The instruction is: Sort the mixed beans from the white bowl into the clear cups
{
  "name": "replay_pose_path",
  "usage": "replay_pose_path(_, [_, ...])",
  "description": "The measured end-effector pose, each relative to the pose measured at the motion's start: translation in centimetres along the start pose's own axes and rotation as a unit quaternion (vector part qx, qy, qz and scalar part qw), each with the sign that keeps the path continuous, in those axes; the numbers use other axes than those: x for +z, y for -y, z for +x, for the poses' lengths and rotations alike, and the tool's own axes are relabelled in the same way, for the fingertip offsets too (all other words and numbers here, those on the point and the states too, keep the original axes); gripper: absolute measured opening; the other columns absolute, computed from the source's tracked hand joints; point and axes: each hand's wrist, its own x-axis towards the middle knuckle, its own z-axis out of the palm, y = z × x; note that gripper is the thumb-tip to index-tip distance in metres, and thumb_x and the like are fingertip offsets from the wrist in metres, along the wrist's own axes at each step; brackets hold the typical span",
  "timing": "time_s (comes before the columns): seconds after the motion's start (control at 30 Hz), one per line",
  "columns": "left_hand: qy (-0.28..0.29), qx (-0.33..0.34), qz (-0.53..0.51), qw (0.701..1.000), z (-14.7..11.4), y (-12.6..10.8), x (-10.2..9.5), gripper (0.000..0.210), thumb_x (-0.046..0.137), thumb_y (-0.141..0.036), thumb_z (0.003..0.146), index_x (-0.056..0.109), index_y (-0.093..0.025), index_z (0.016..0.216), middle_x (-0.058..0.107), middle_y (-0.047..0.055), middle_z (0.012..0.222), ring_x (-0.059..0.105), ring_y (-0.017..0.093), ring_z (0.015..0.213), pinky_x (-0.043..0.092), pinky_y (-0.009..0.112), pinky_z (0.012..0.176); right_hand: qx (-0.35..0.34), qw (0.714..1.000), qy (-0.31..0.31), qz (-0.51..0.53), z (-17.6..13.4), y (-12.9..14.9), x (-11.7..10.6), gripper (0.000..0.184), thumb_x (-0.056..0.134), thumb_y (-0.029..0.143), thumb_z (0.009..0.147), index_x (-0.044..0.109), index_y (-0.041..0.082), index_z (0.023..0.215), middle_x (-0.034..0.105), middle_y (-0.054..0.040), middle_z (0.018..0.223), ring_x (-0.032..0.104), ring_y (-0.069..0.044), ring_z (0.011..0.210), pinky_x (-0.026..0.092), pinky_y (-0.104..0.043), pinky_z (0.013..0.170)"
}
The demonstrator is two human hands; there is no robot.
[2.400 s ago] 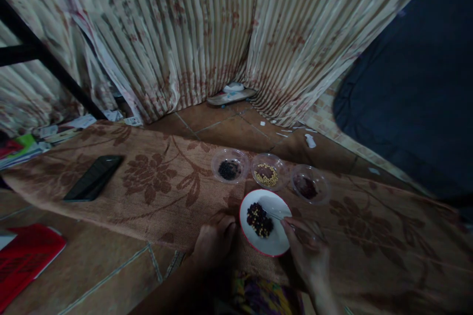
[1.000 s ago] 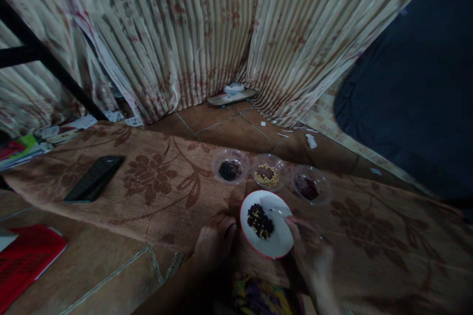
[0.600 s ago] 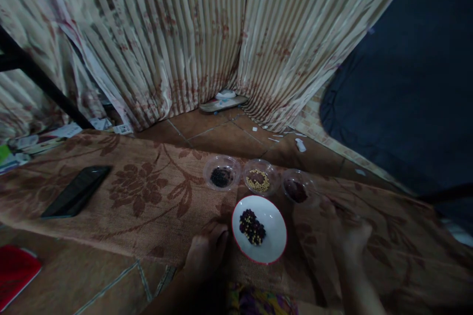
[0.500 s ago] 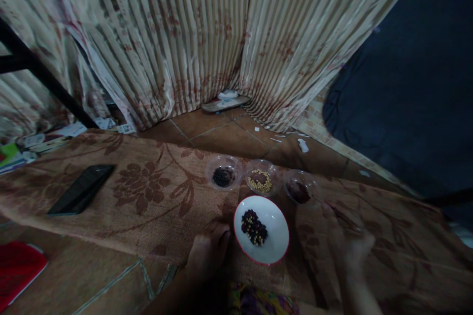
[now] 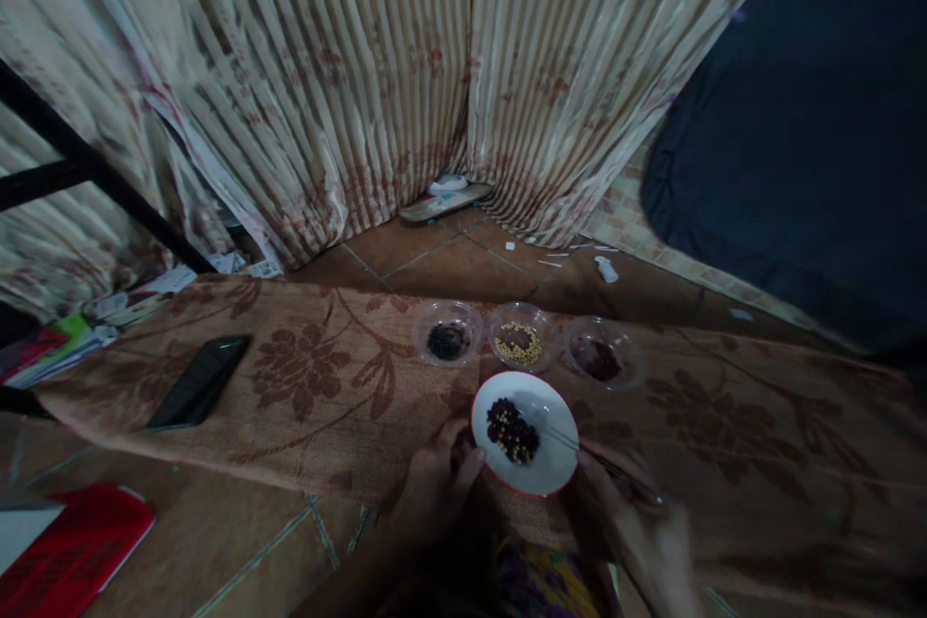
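A white bowl (image 5: 554, 463) with a red rim stands on the cloth and holds a mixed heap of dark and yellow beans (image 5: 512, 430). At the bowl's left edge, my left hand (image 5: 435, 478) has its thumb and fingers closed on the rim. My right hand (image 5: 630, 512), on the other side, is closed around thin metal tweezers (image 5: 623, 473), their tips over the inside of the bowl. Behind the bowl sit three clear plastic cups: one with small black beans (image 5: 447, 341), one with yellow beans (image 5: 518, 344), one with dark red beans (image 5: 603, 362).
A brown floral cloth (image 5: 304, 435) covers the low table. A black phone (image 5: 199, 381) lies at left, with papers (image 5: 65, 348) beyond it. A red packet (image 5: 87, 541) is at lower left. A skateboard (image 5: 445, 203) rests on the floor by striped curtains (image 5: 391, 68).
My right hand has moved left to the bowl, bringing the tweezer tips over it. My left hand has closed in on the bowl's left rim. The view has shifted slightly.
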Motion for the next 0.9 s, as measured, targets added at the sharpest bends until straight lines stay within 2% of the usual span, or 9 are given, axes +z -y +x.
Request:
replay_pose_path(0.07, [0.009, -0.019, -0.051, 0.998, 0.0, -0.8, 0.5, 0.043, 0.05, -0.035, 0.09, 0.047, -0.019, 0.129, 0.071, 0.003, 0.086, 0.067, 0.018, 0.075, 0.051, 0.028, 0.072, -0.001, 0.999, 0.053, -0.002, -0.4, 0.4, 0.7, 0.029, 0.068, 0.044, 0.076, 0.075, 0.02, 0.09, 0.072, -0.0102, 0.097, 0.068, -0.025, 0.087, 0.056, -0.034, 0.074])
replay_pose_path(0.17, [0.006, -0.041, -0.12, 0.992, 0.3, -1.0, 1.3, 0.048, 0.052, -0.033, 0.088, 0.041, -0.017, 0.133, 0.071, 0.006, 0.1, 0.068, 0.018, 0.08, 0.052, 0.028, 0.074, -0.028, 0.992, 0.121, -0.003, -0.5, 1.1, 2.1, 0.026, 0.063, 0.045, 0.08, 0.074, 0.024, 0.091, 0.071, -0.0082, 0.098, 0.067, -0.023, 0.092, 0.055, -0.033, 0.079])
replay_pose_path(0.27, [0.034, -0.056, -0.152, 0.986, 0.8, -0.1, 1.8, 0.053, 0.05, -0.04, 0.089, 0.038, -0.016, 0.135, 0.07, 0.006, 0.095, 0.066, 0.016, 0.066, 0.052, 0.027, 0.064, -0.069, 0.982, 0.171, -0.029, -0.2, 1.7, 3.5, 0.025, 0.058, 0.043, 0.085, 0.073, 0.026, 0.094, 0.071, -0.0064, 0.096, 0.066, -0.021, 0.091, 0.053, -0.033, 0.08])
replay_pose_path(0.33, [0.024, -0.066, -0.156, 0.985, 1.2, 0.5, 1.9, 0.054, 0.049, -0.041, 0.089, 0.038, -0.014, 0.135, 0.069, 0.006, 0.091, 0.064, 0.015, 0.063, 0.051, 0.026, 0.062, -0.098, 0.978, 0.172, -0.063, 0.2, 1.8, 3.8, 0.024, 0.056, 0.042, 0.086, 0.073, 0.026, 0.092, 0.072, -0.0057, 0.092, 0.066, -0.021, 0.088, 0.053, -0.033, 0.079])
replay_pose_path(0.43, [0.016, -0.074, -0.147, 0.986, 1.7, 1.0, 1.8, 0.052, 0.05, -0.041, 0.089, 0.042, -0.014, 0.132, 0.066, 0.001, 0.075, 0.061, 0.014, 0.06, 0.048, 0.024, 0.058, -0.122, 0.98, 0.117, -0.109, 1.0, 1.1, 2.9, 0.026, 0.055, 0.043, 0.087, 0.074, 0.025, 0.089, 0.072, -0.006, 0.09, 0.065, -0.022, 0.087, 0.051, -0.034, 0.078])
replay_pose_path(0.6, [0.005, -0.046, -0.145, 0.988, 2.9, 1.3, 1.7, 0.041, 0.048, -0.04, 0.09, 0.051, -0.015, 0.123, 0.058, -0.004, 0.064, 0.056, 0.011, 0.054, 0.045, 0.02, 0.053, -0.073, 0.991, 0.03, -0.108, 1.3, 0.4, 0.7, 0.028, 0.058, 0.047, 0.084, 0.073, 0.024, 0.088, 0.071, -0.0067, 0.095, 0.065, -0.022, 0.088, 0.051, -0.033, 0.076])
replay_pose_path(0.67, [0.002, -0.039, -0.135, 0.99, 3.3, 1.5, 1.8, 0.042, 0.046, -0.043, 0.092, 0.052, -0.015, 0.123, 0.056, -0.005, 0.06, 0.054, 0.011, 0.052, 0.044, 0.02, 0.051, -0.051, 0.994, 0.038, -0.087, 0.9, 0.6, 0.7, 0.027, 0.059, 0.046, 0.083, 0.073, 0.024, 0.088, 0.072, -0.0064, 0.096, 0.066, -0.022, 0.089, 0.052, -0.032, 0.075])
replay_pose_path(0.83, [-0.011, -0.025, -0.103, 0.994, 3.4, 1.5, 1.7, 0.043, 0.042, -0.045, 0.094, 0.051, -0.016, 0.124, 0.057, -0.004, 0.062, 0.055, 0.011, 0.052, 0.044, 0.02, 0.051, -0.051, 0.988, 0.133, -0.057, 0.1, 0.9, 1.9, 0.023, 0.06, 0.044, 0.083, 0.073, 0.025, 0.085, 0.072, -0.005, 0.09, 0.067, -0.02, 0.084, 0.053, -0.03, 0.073])
replay_pose_path(0.9, [-0.011, -0.014, -0.083, 0.996, 3.3, 1.3, 1.6, 0.043, 0.041, -0.044, 0.095, 0.051, -0.016, 0.125, 0.058, -0.003, 0.063, 0.057, 0.012, 0.053, 0.045, 0.021, 0.053, -0.053, 0.989, 0.12, -0.065, 0.2, 0.6, 1.8, 0.023, 0.061, 0.044, 0.083, 0.073, 0.025, 0.085, 0.072, -0.0048, 0.09, 0.066, -0.02, 0.085, 0.053, -0.031, 0.074])
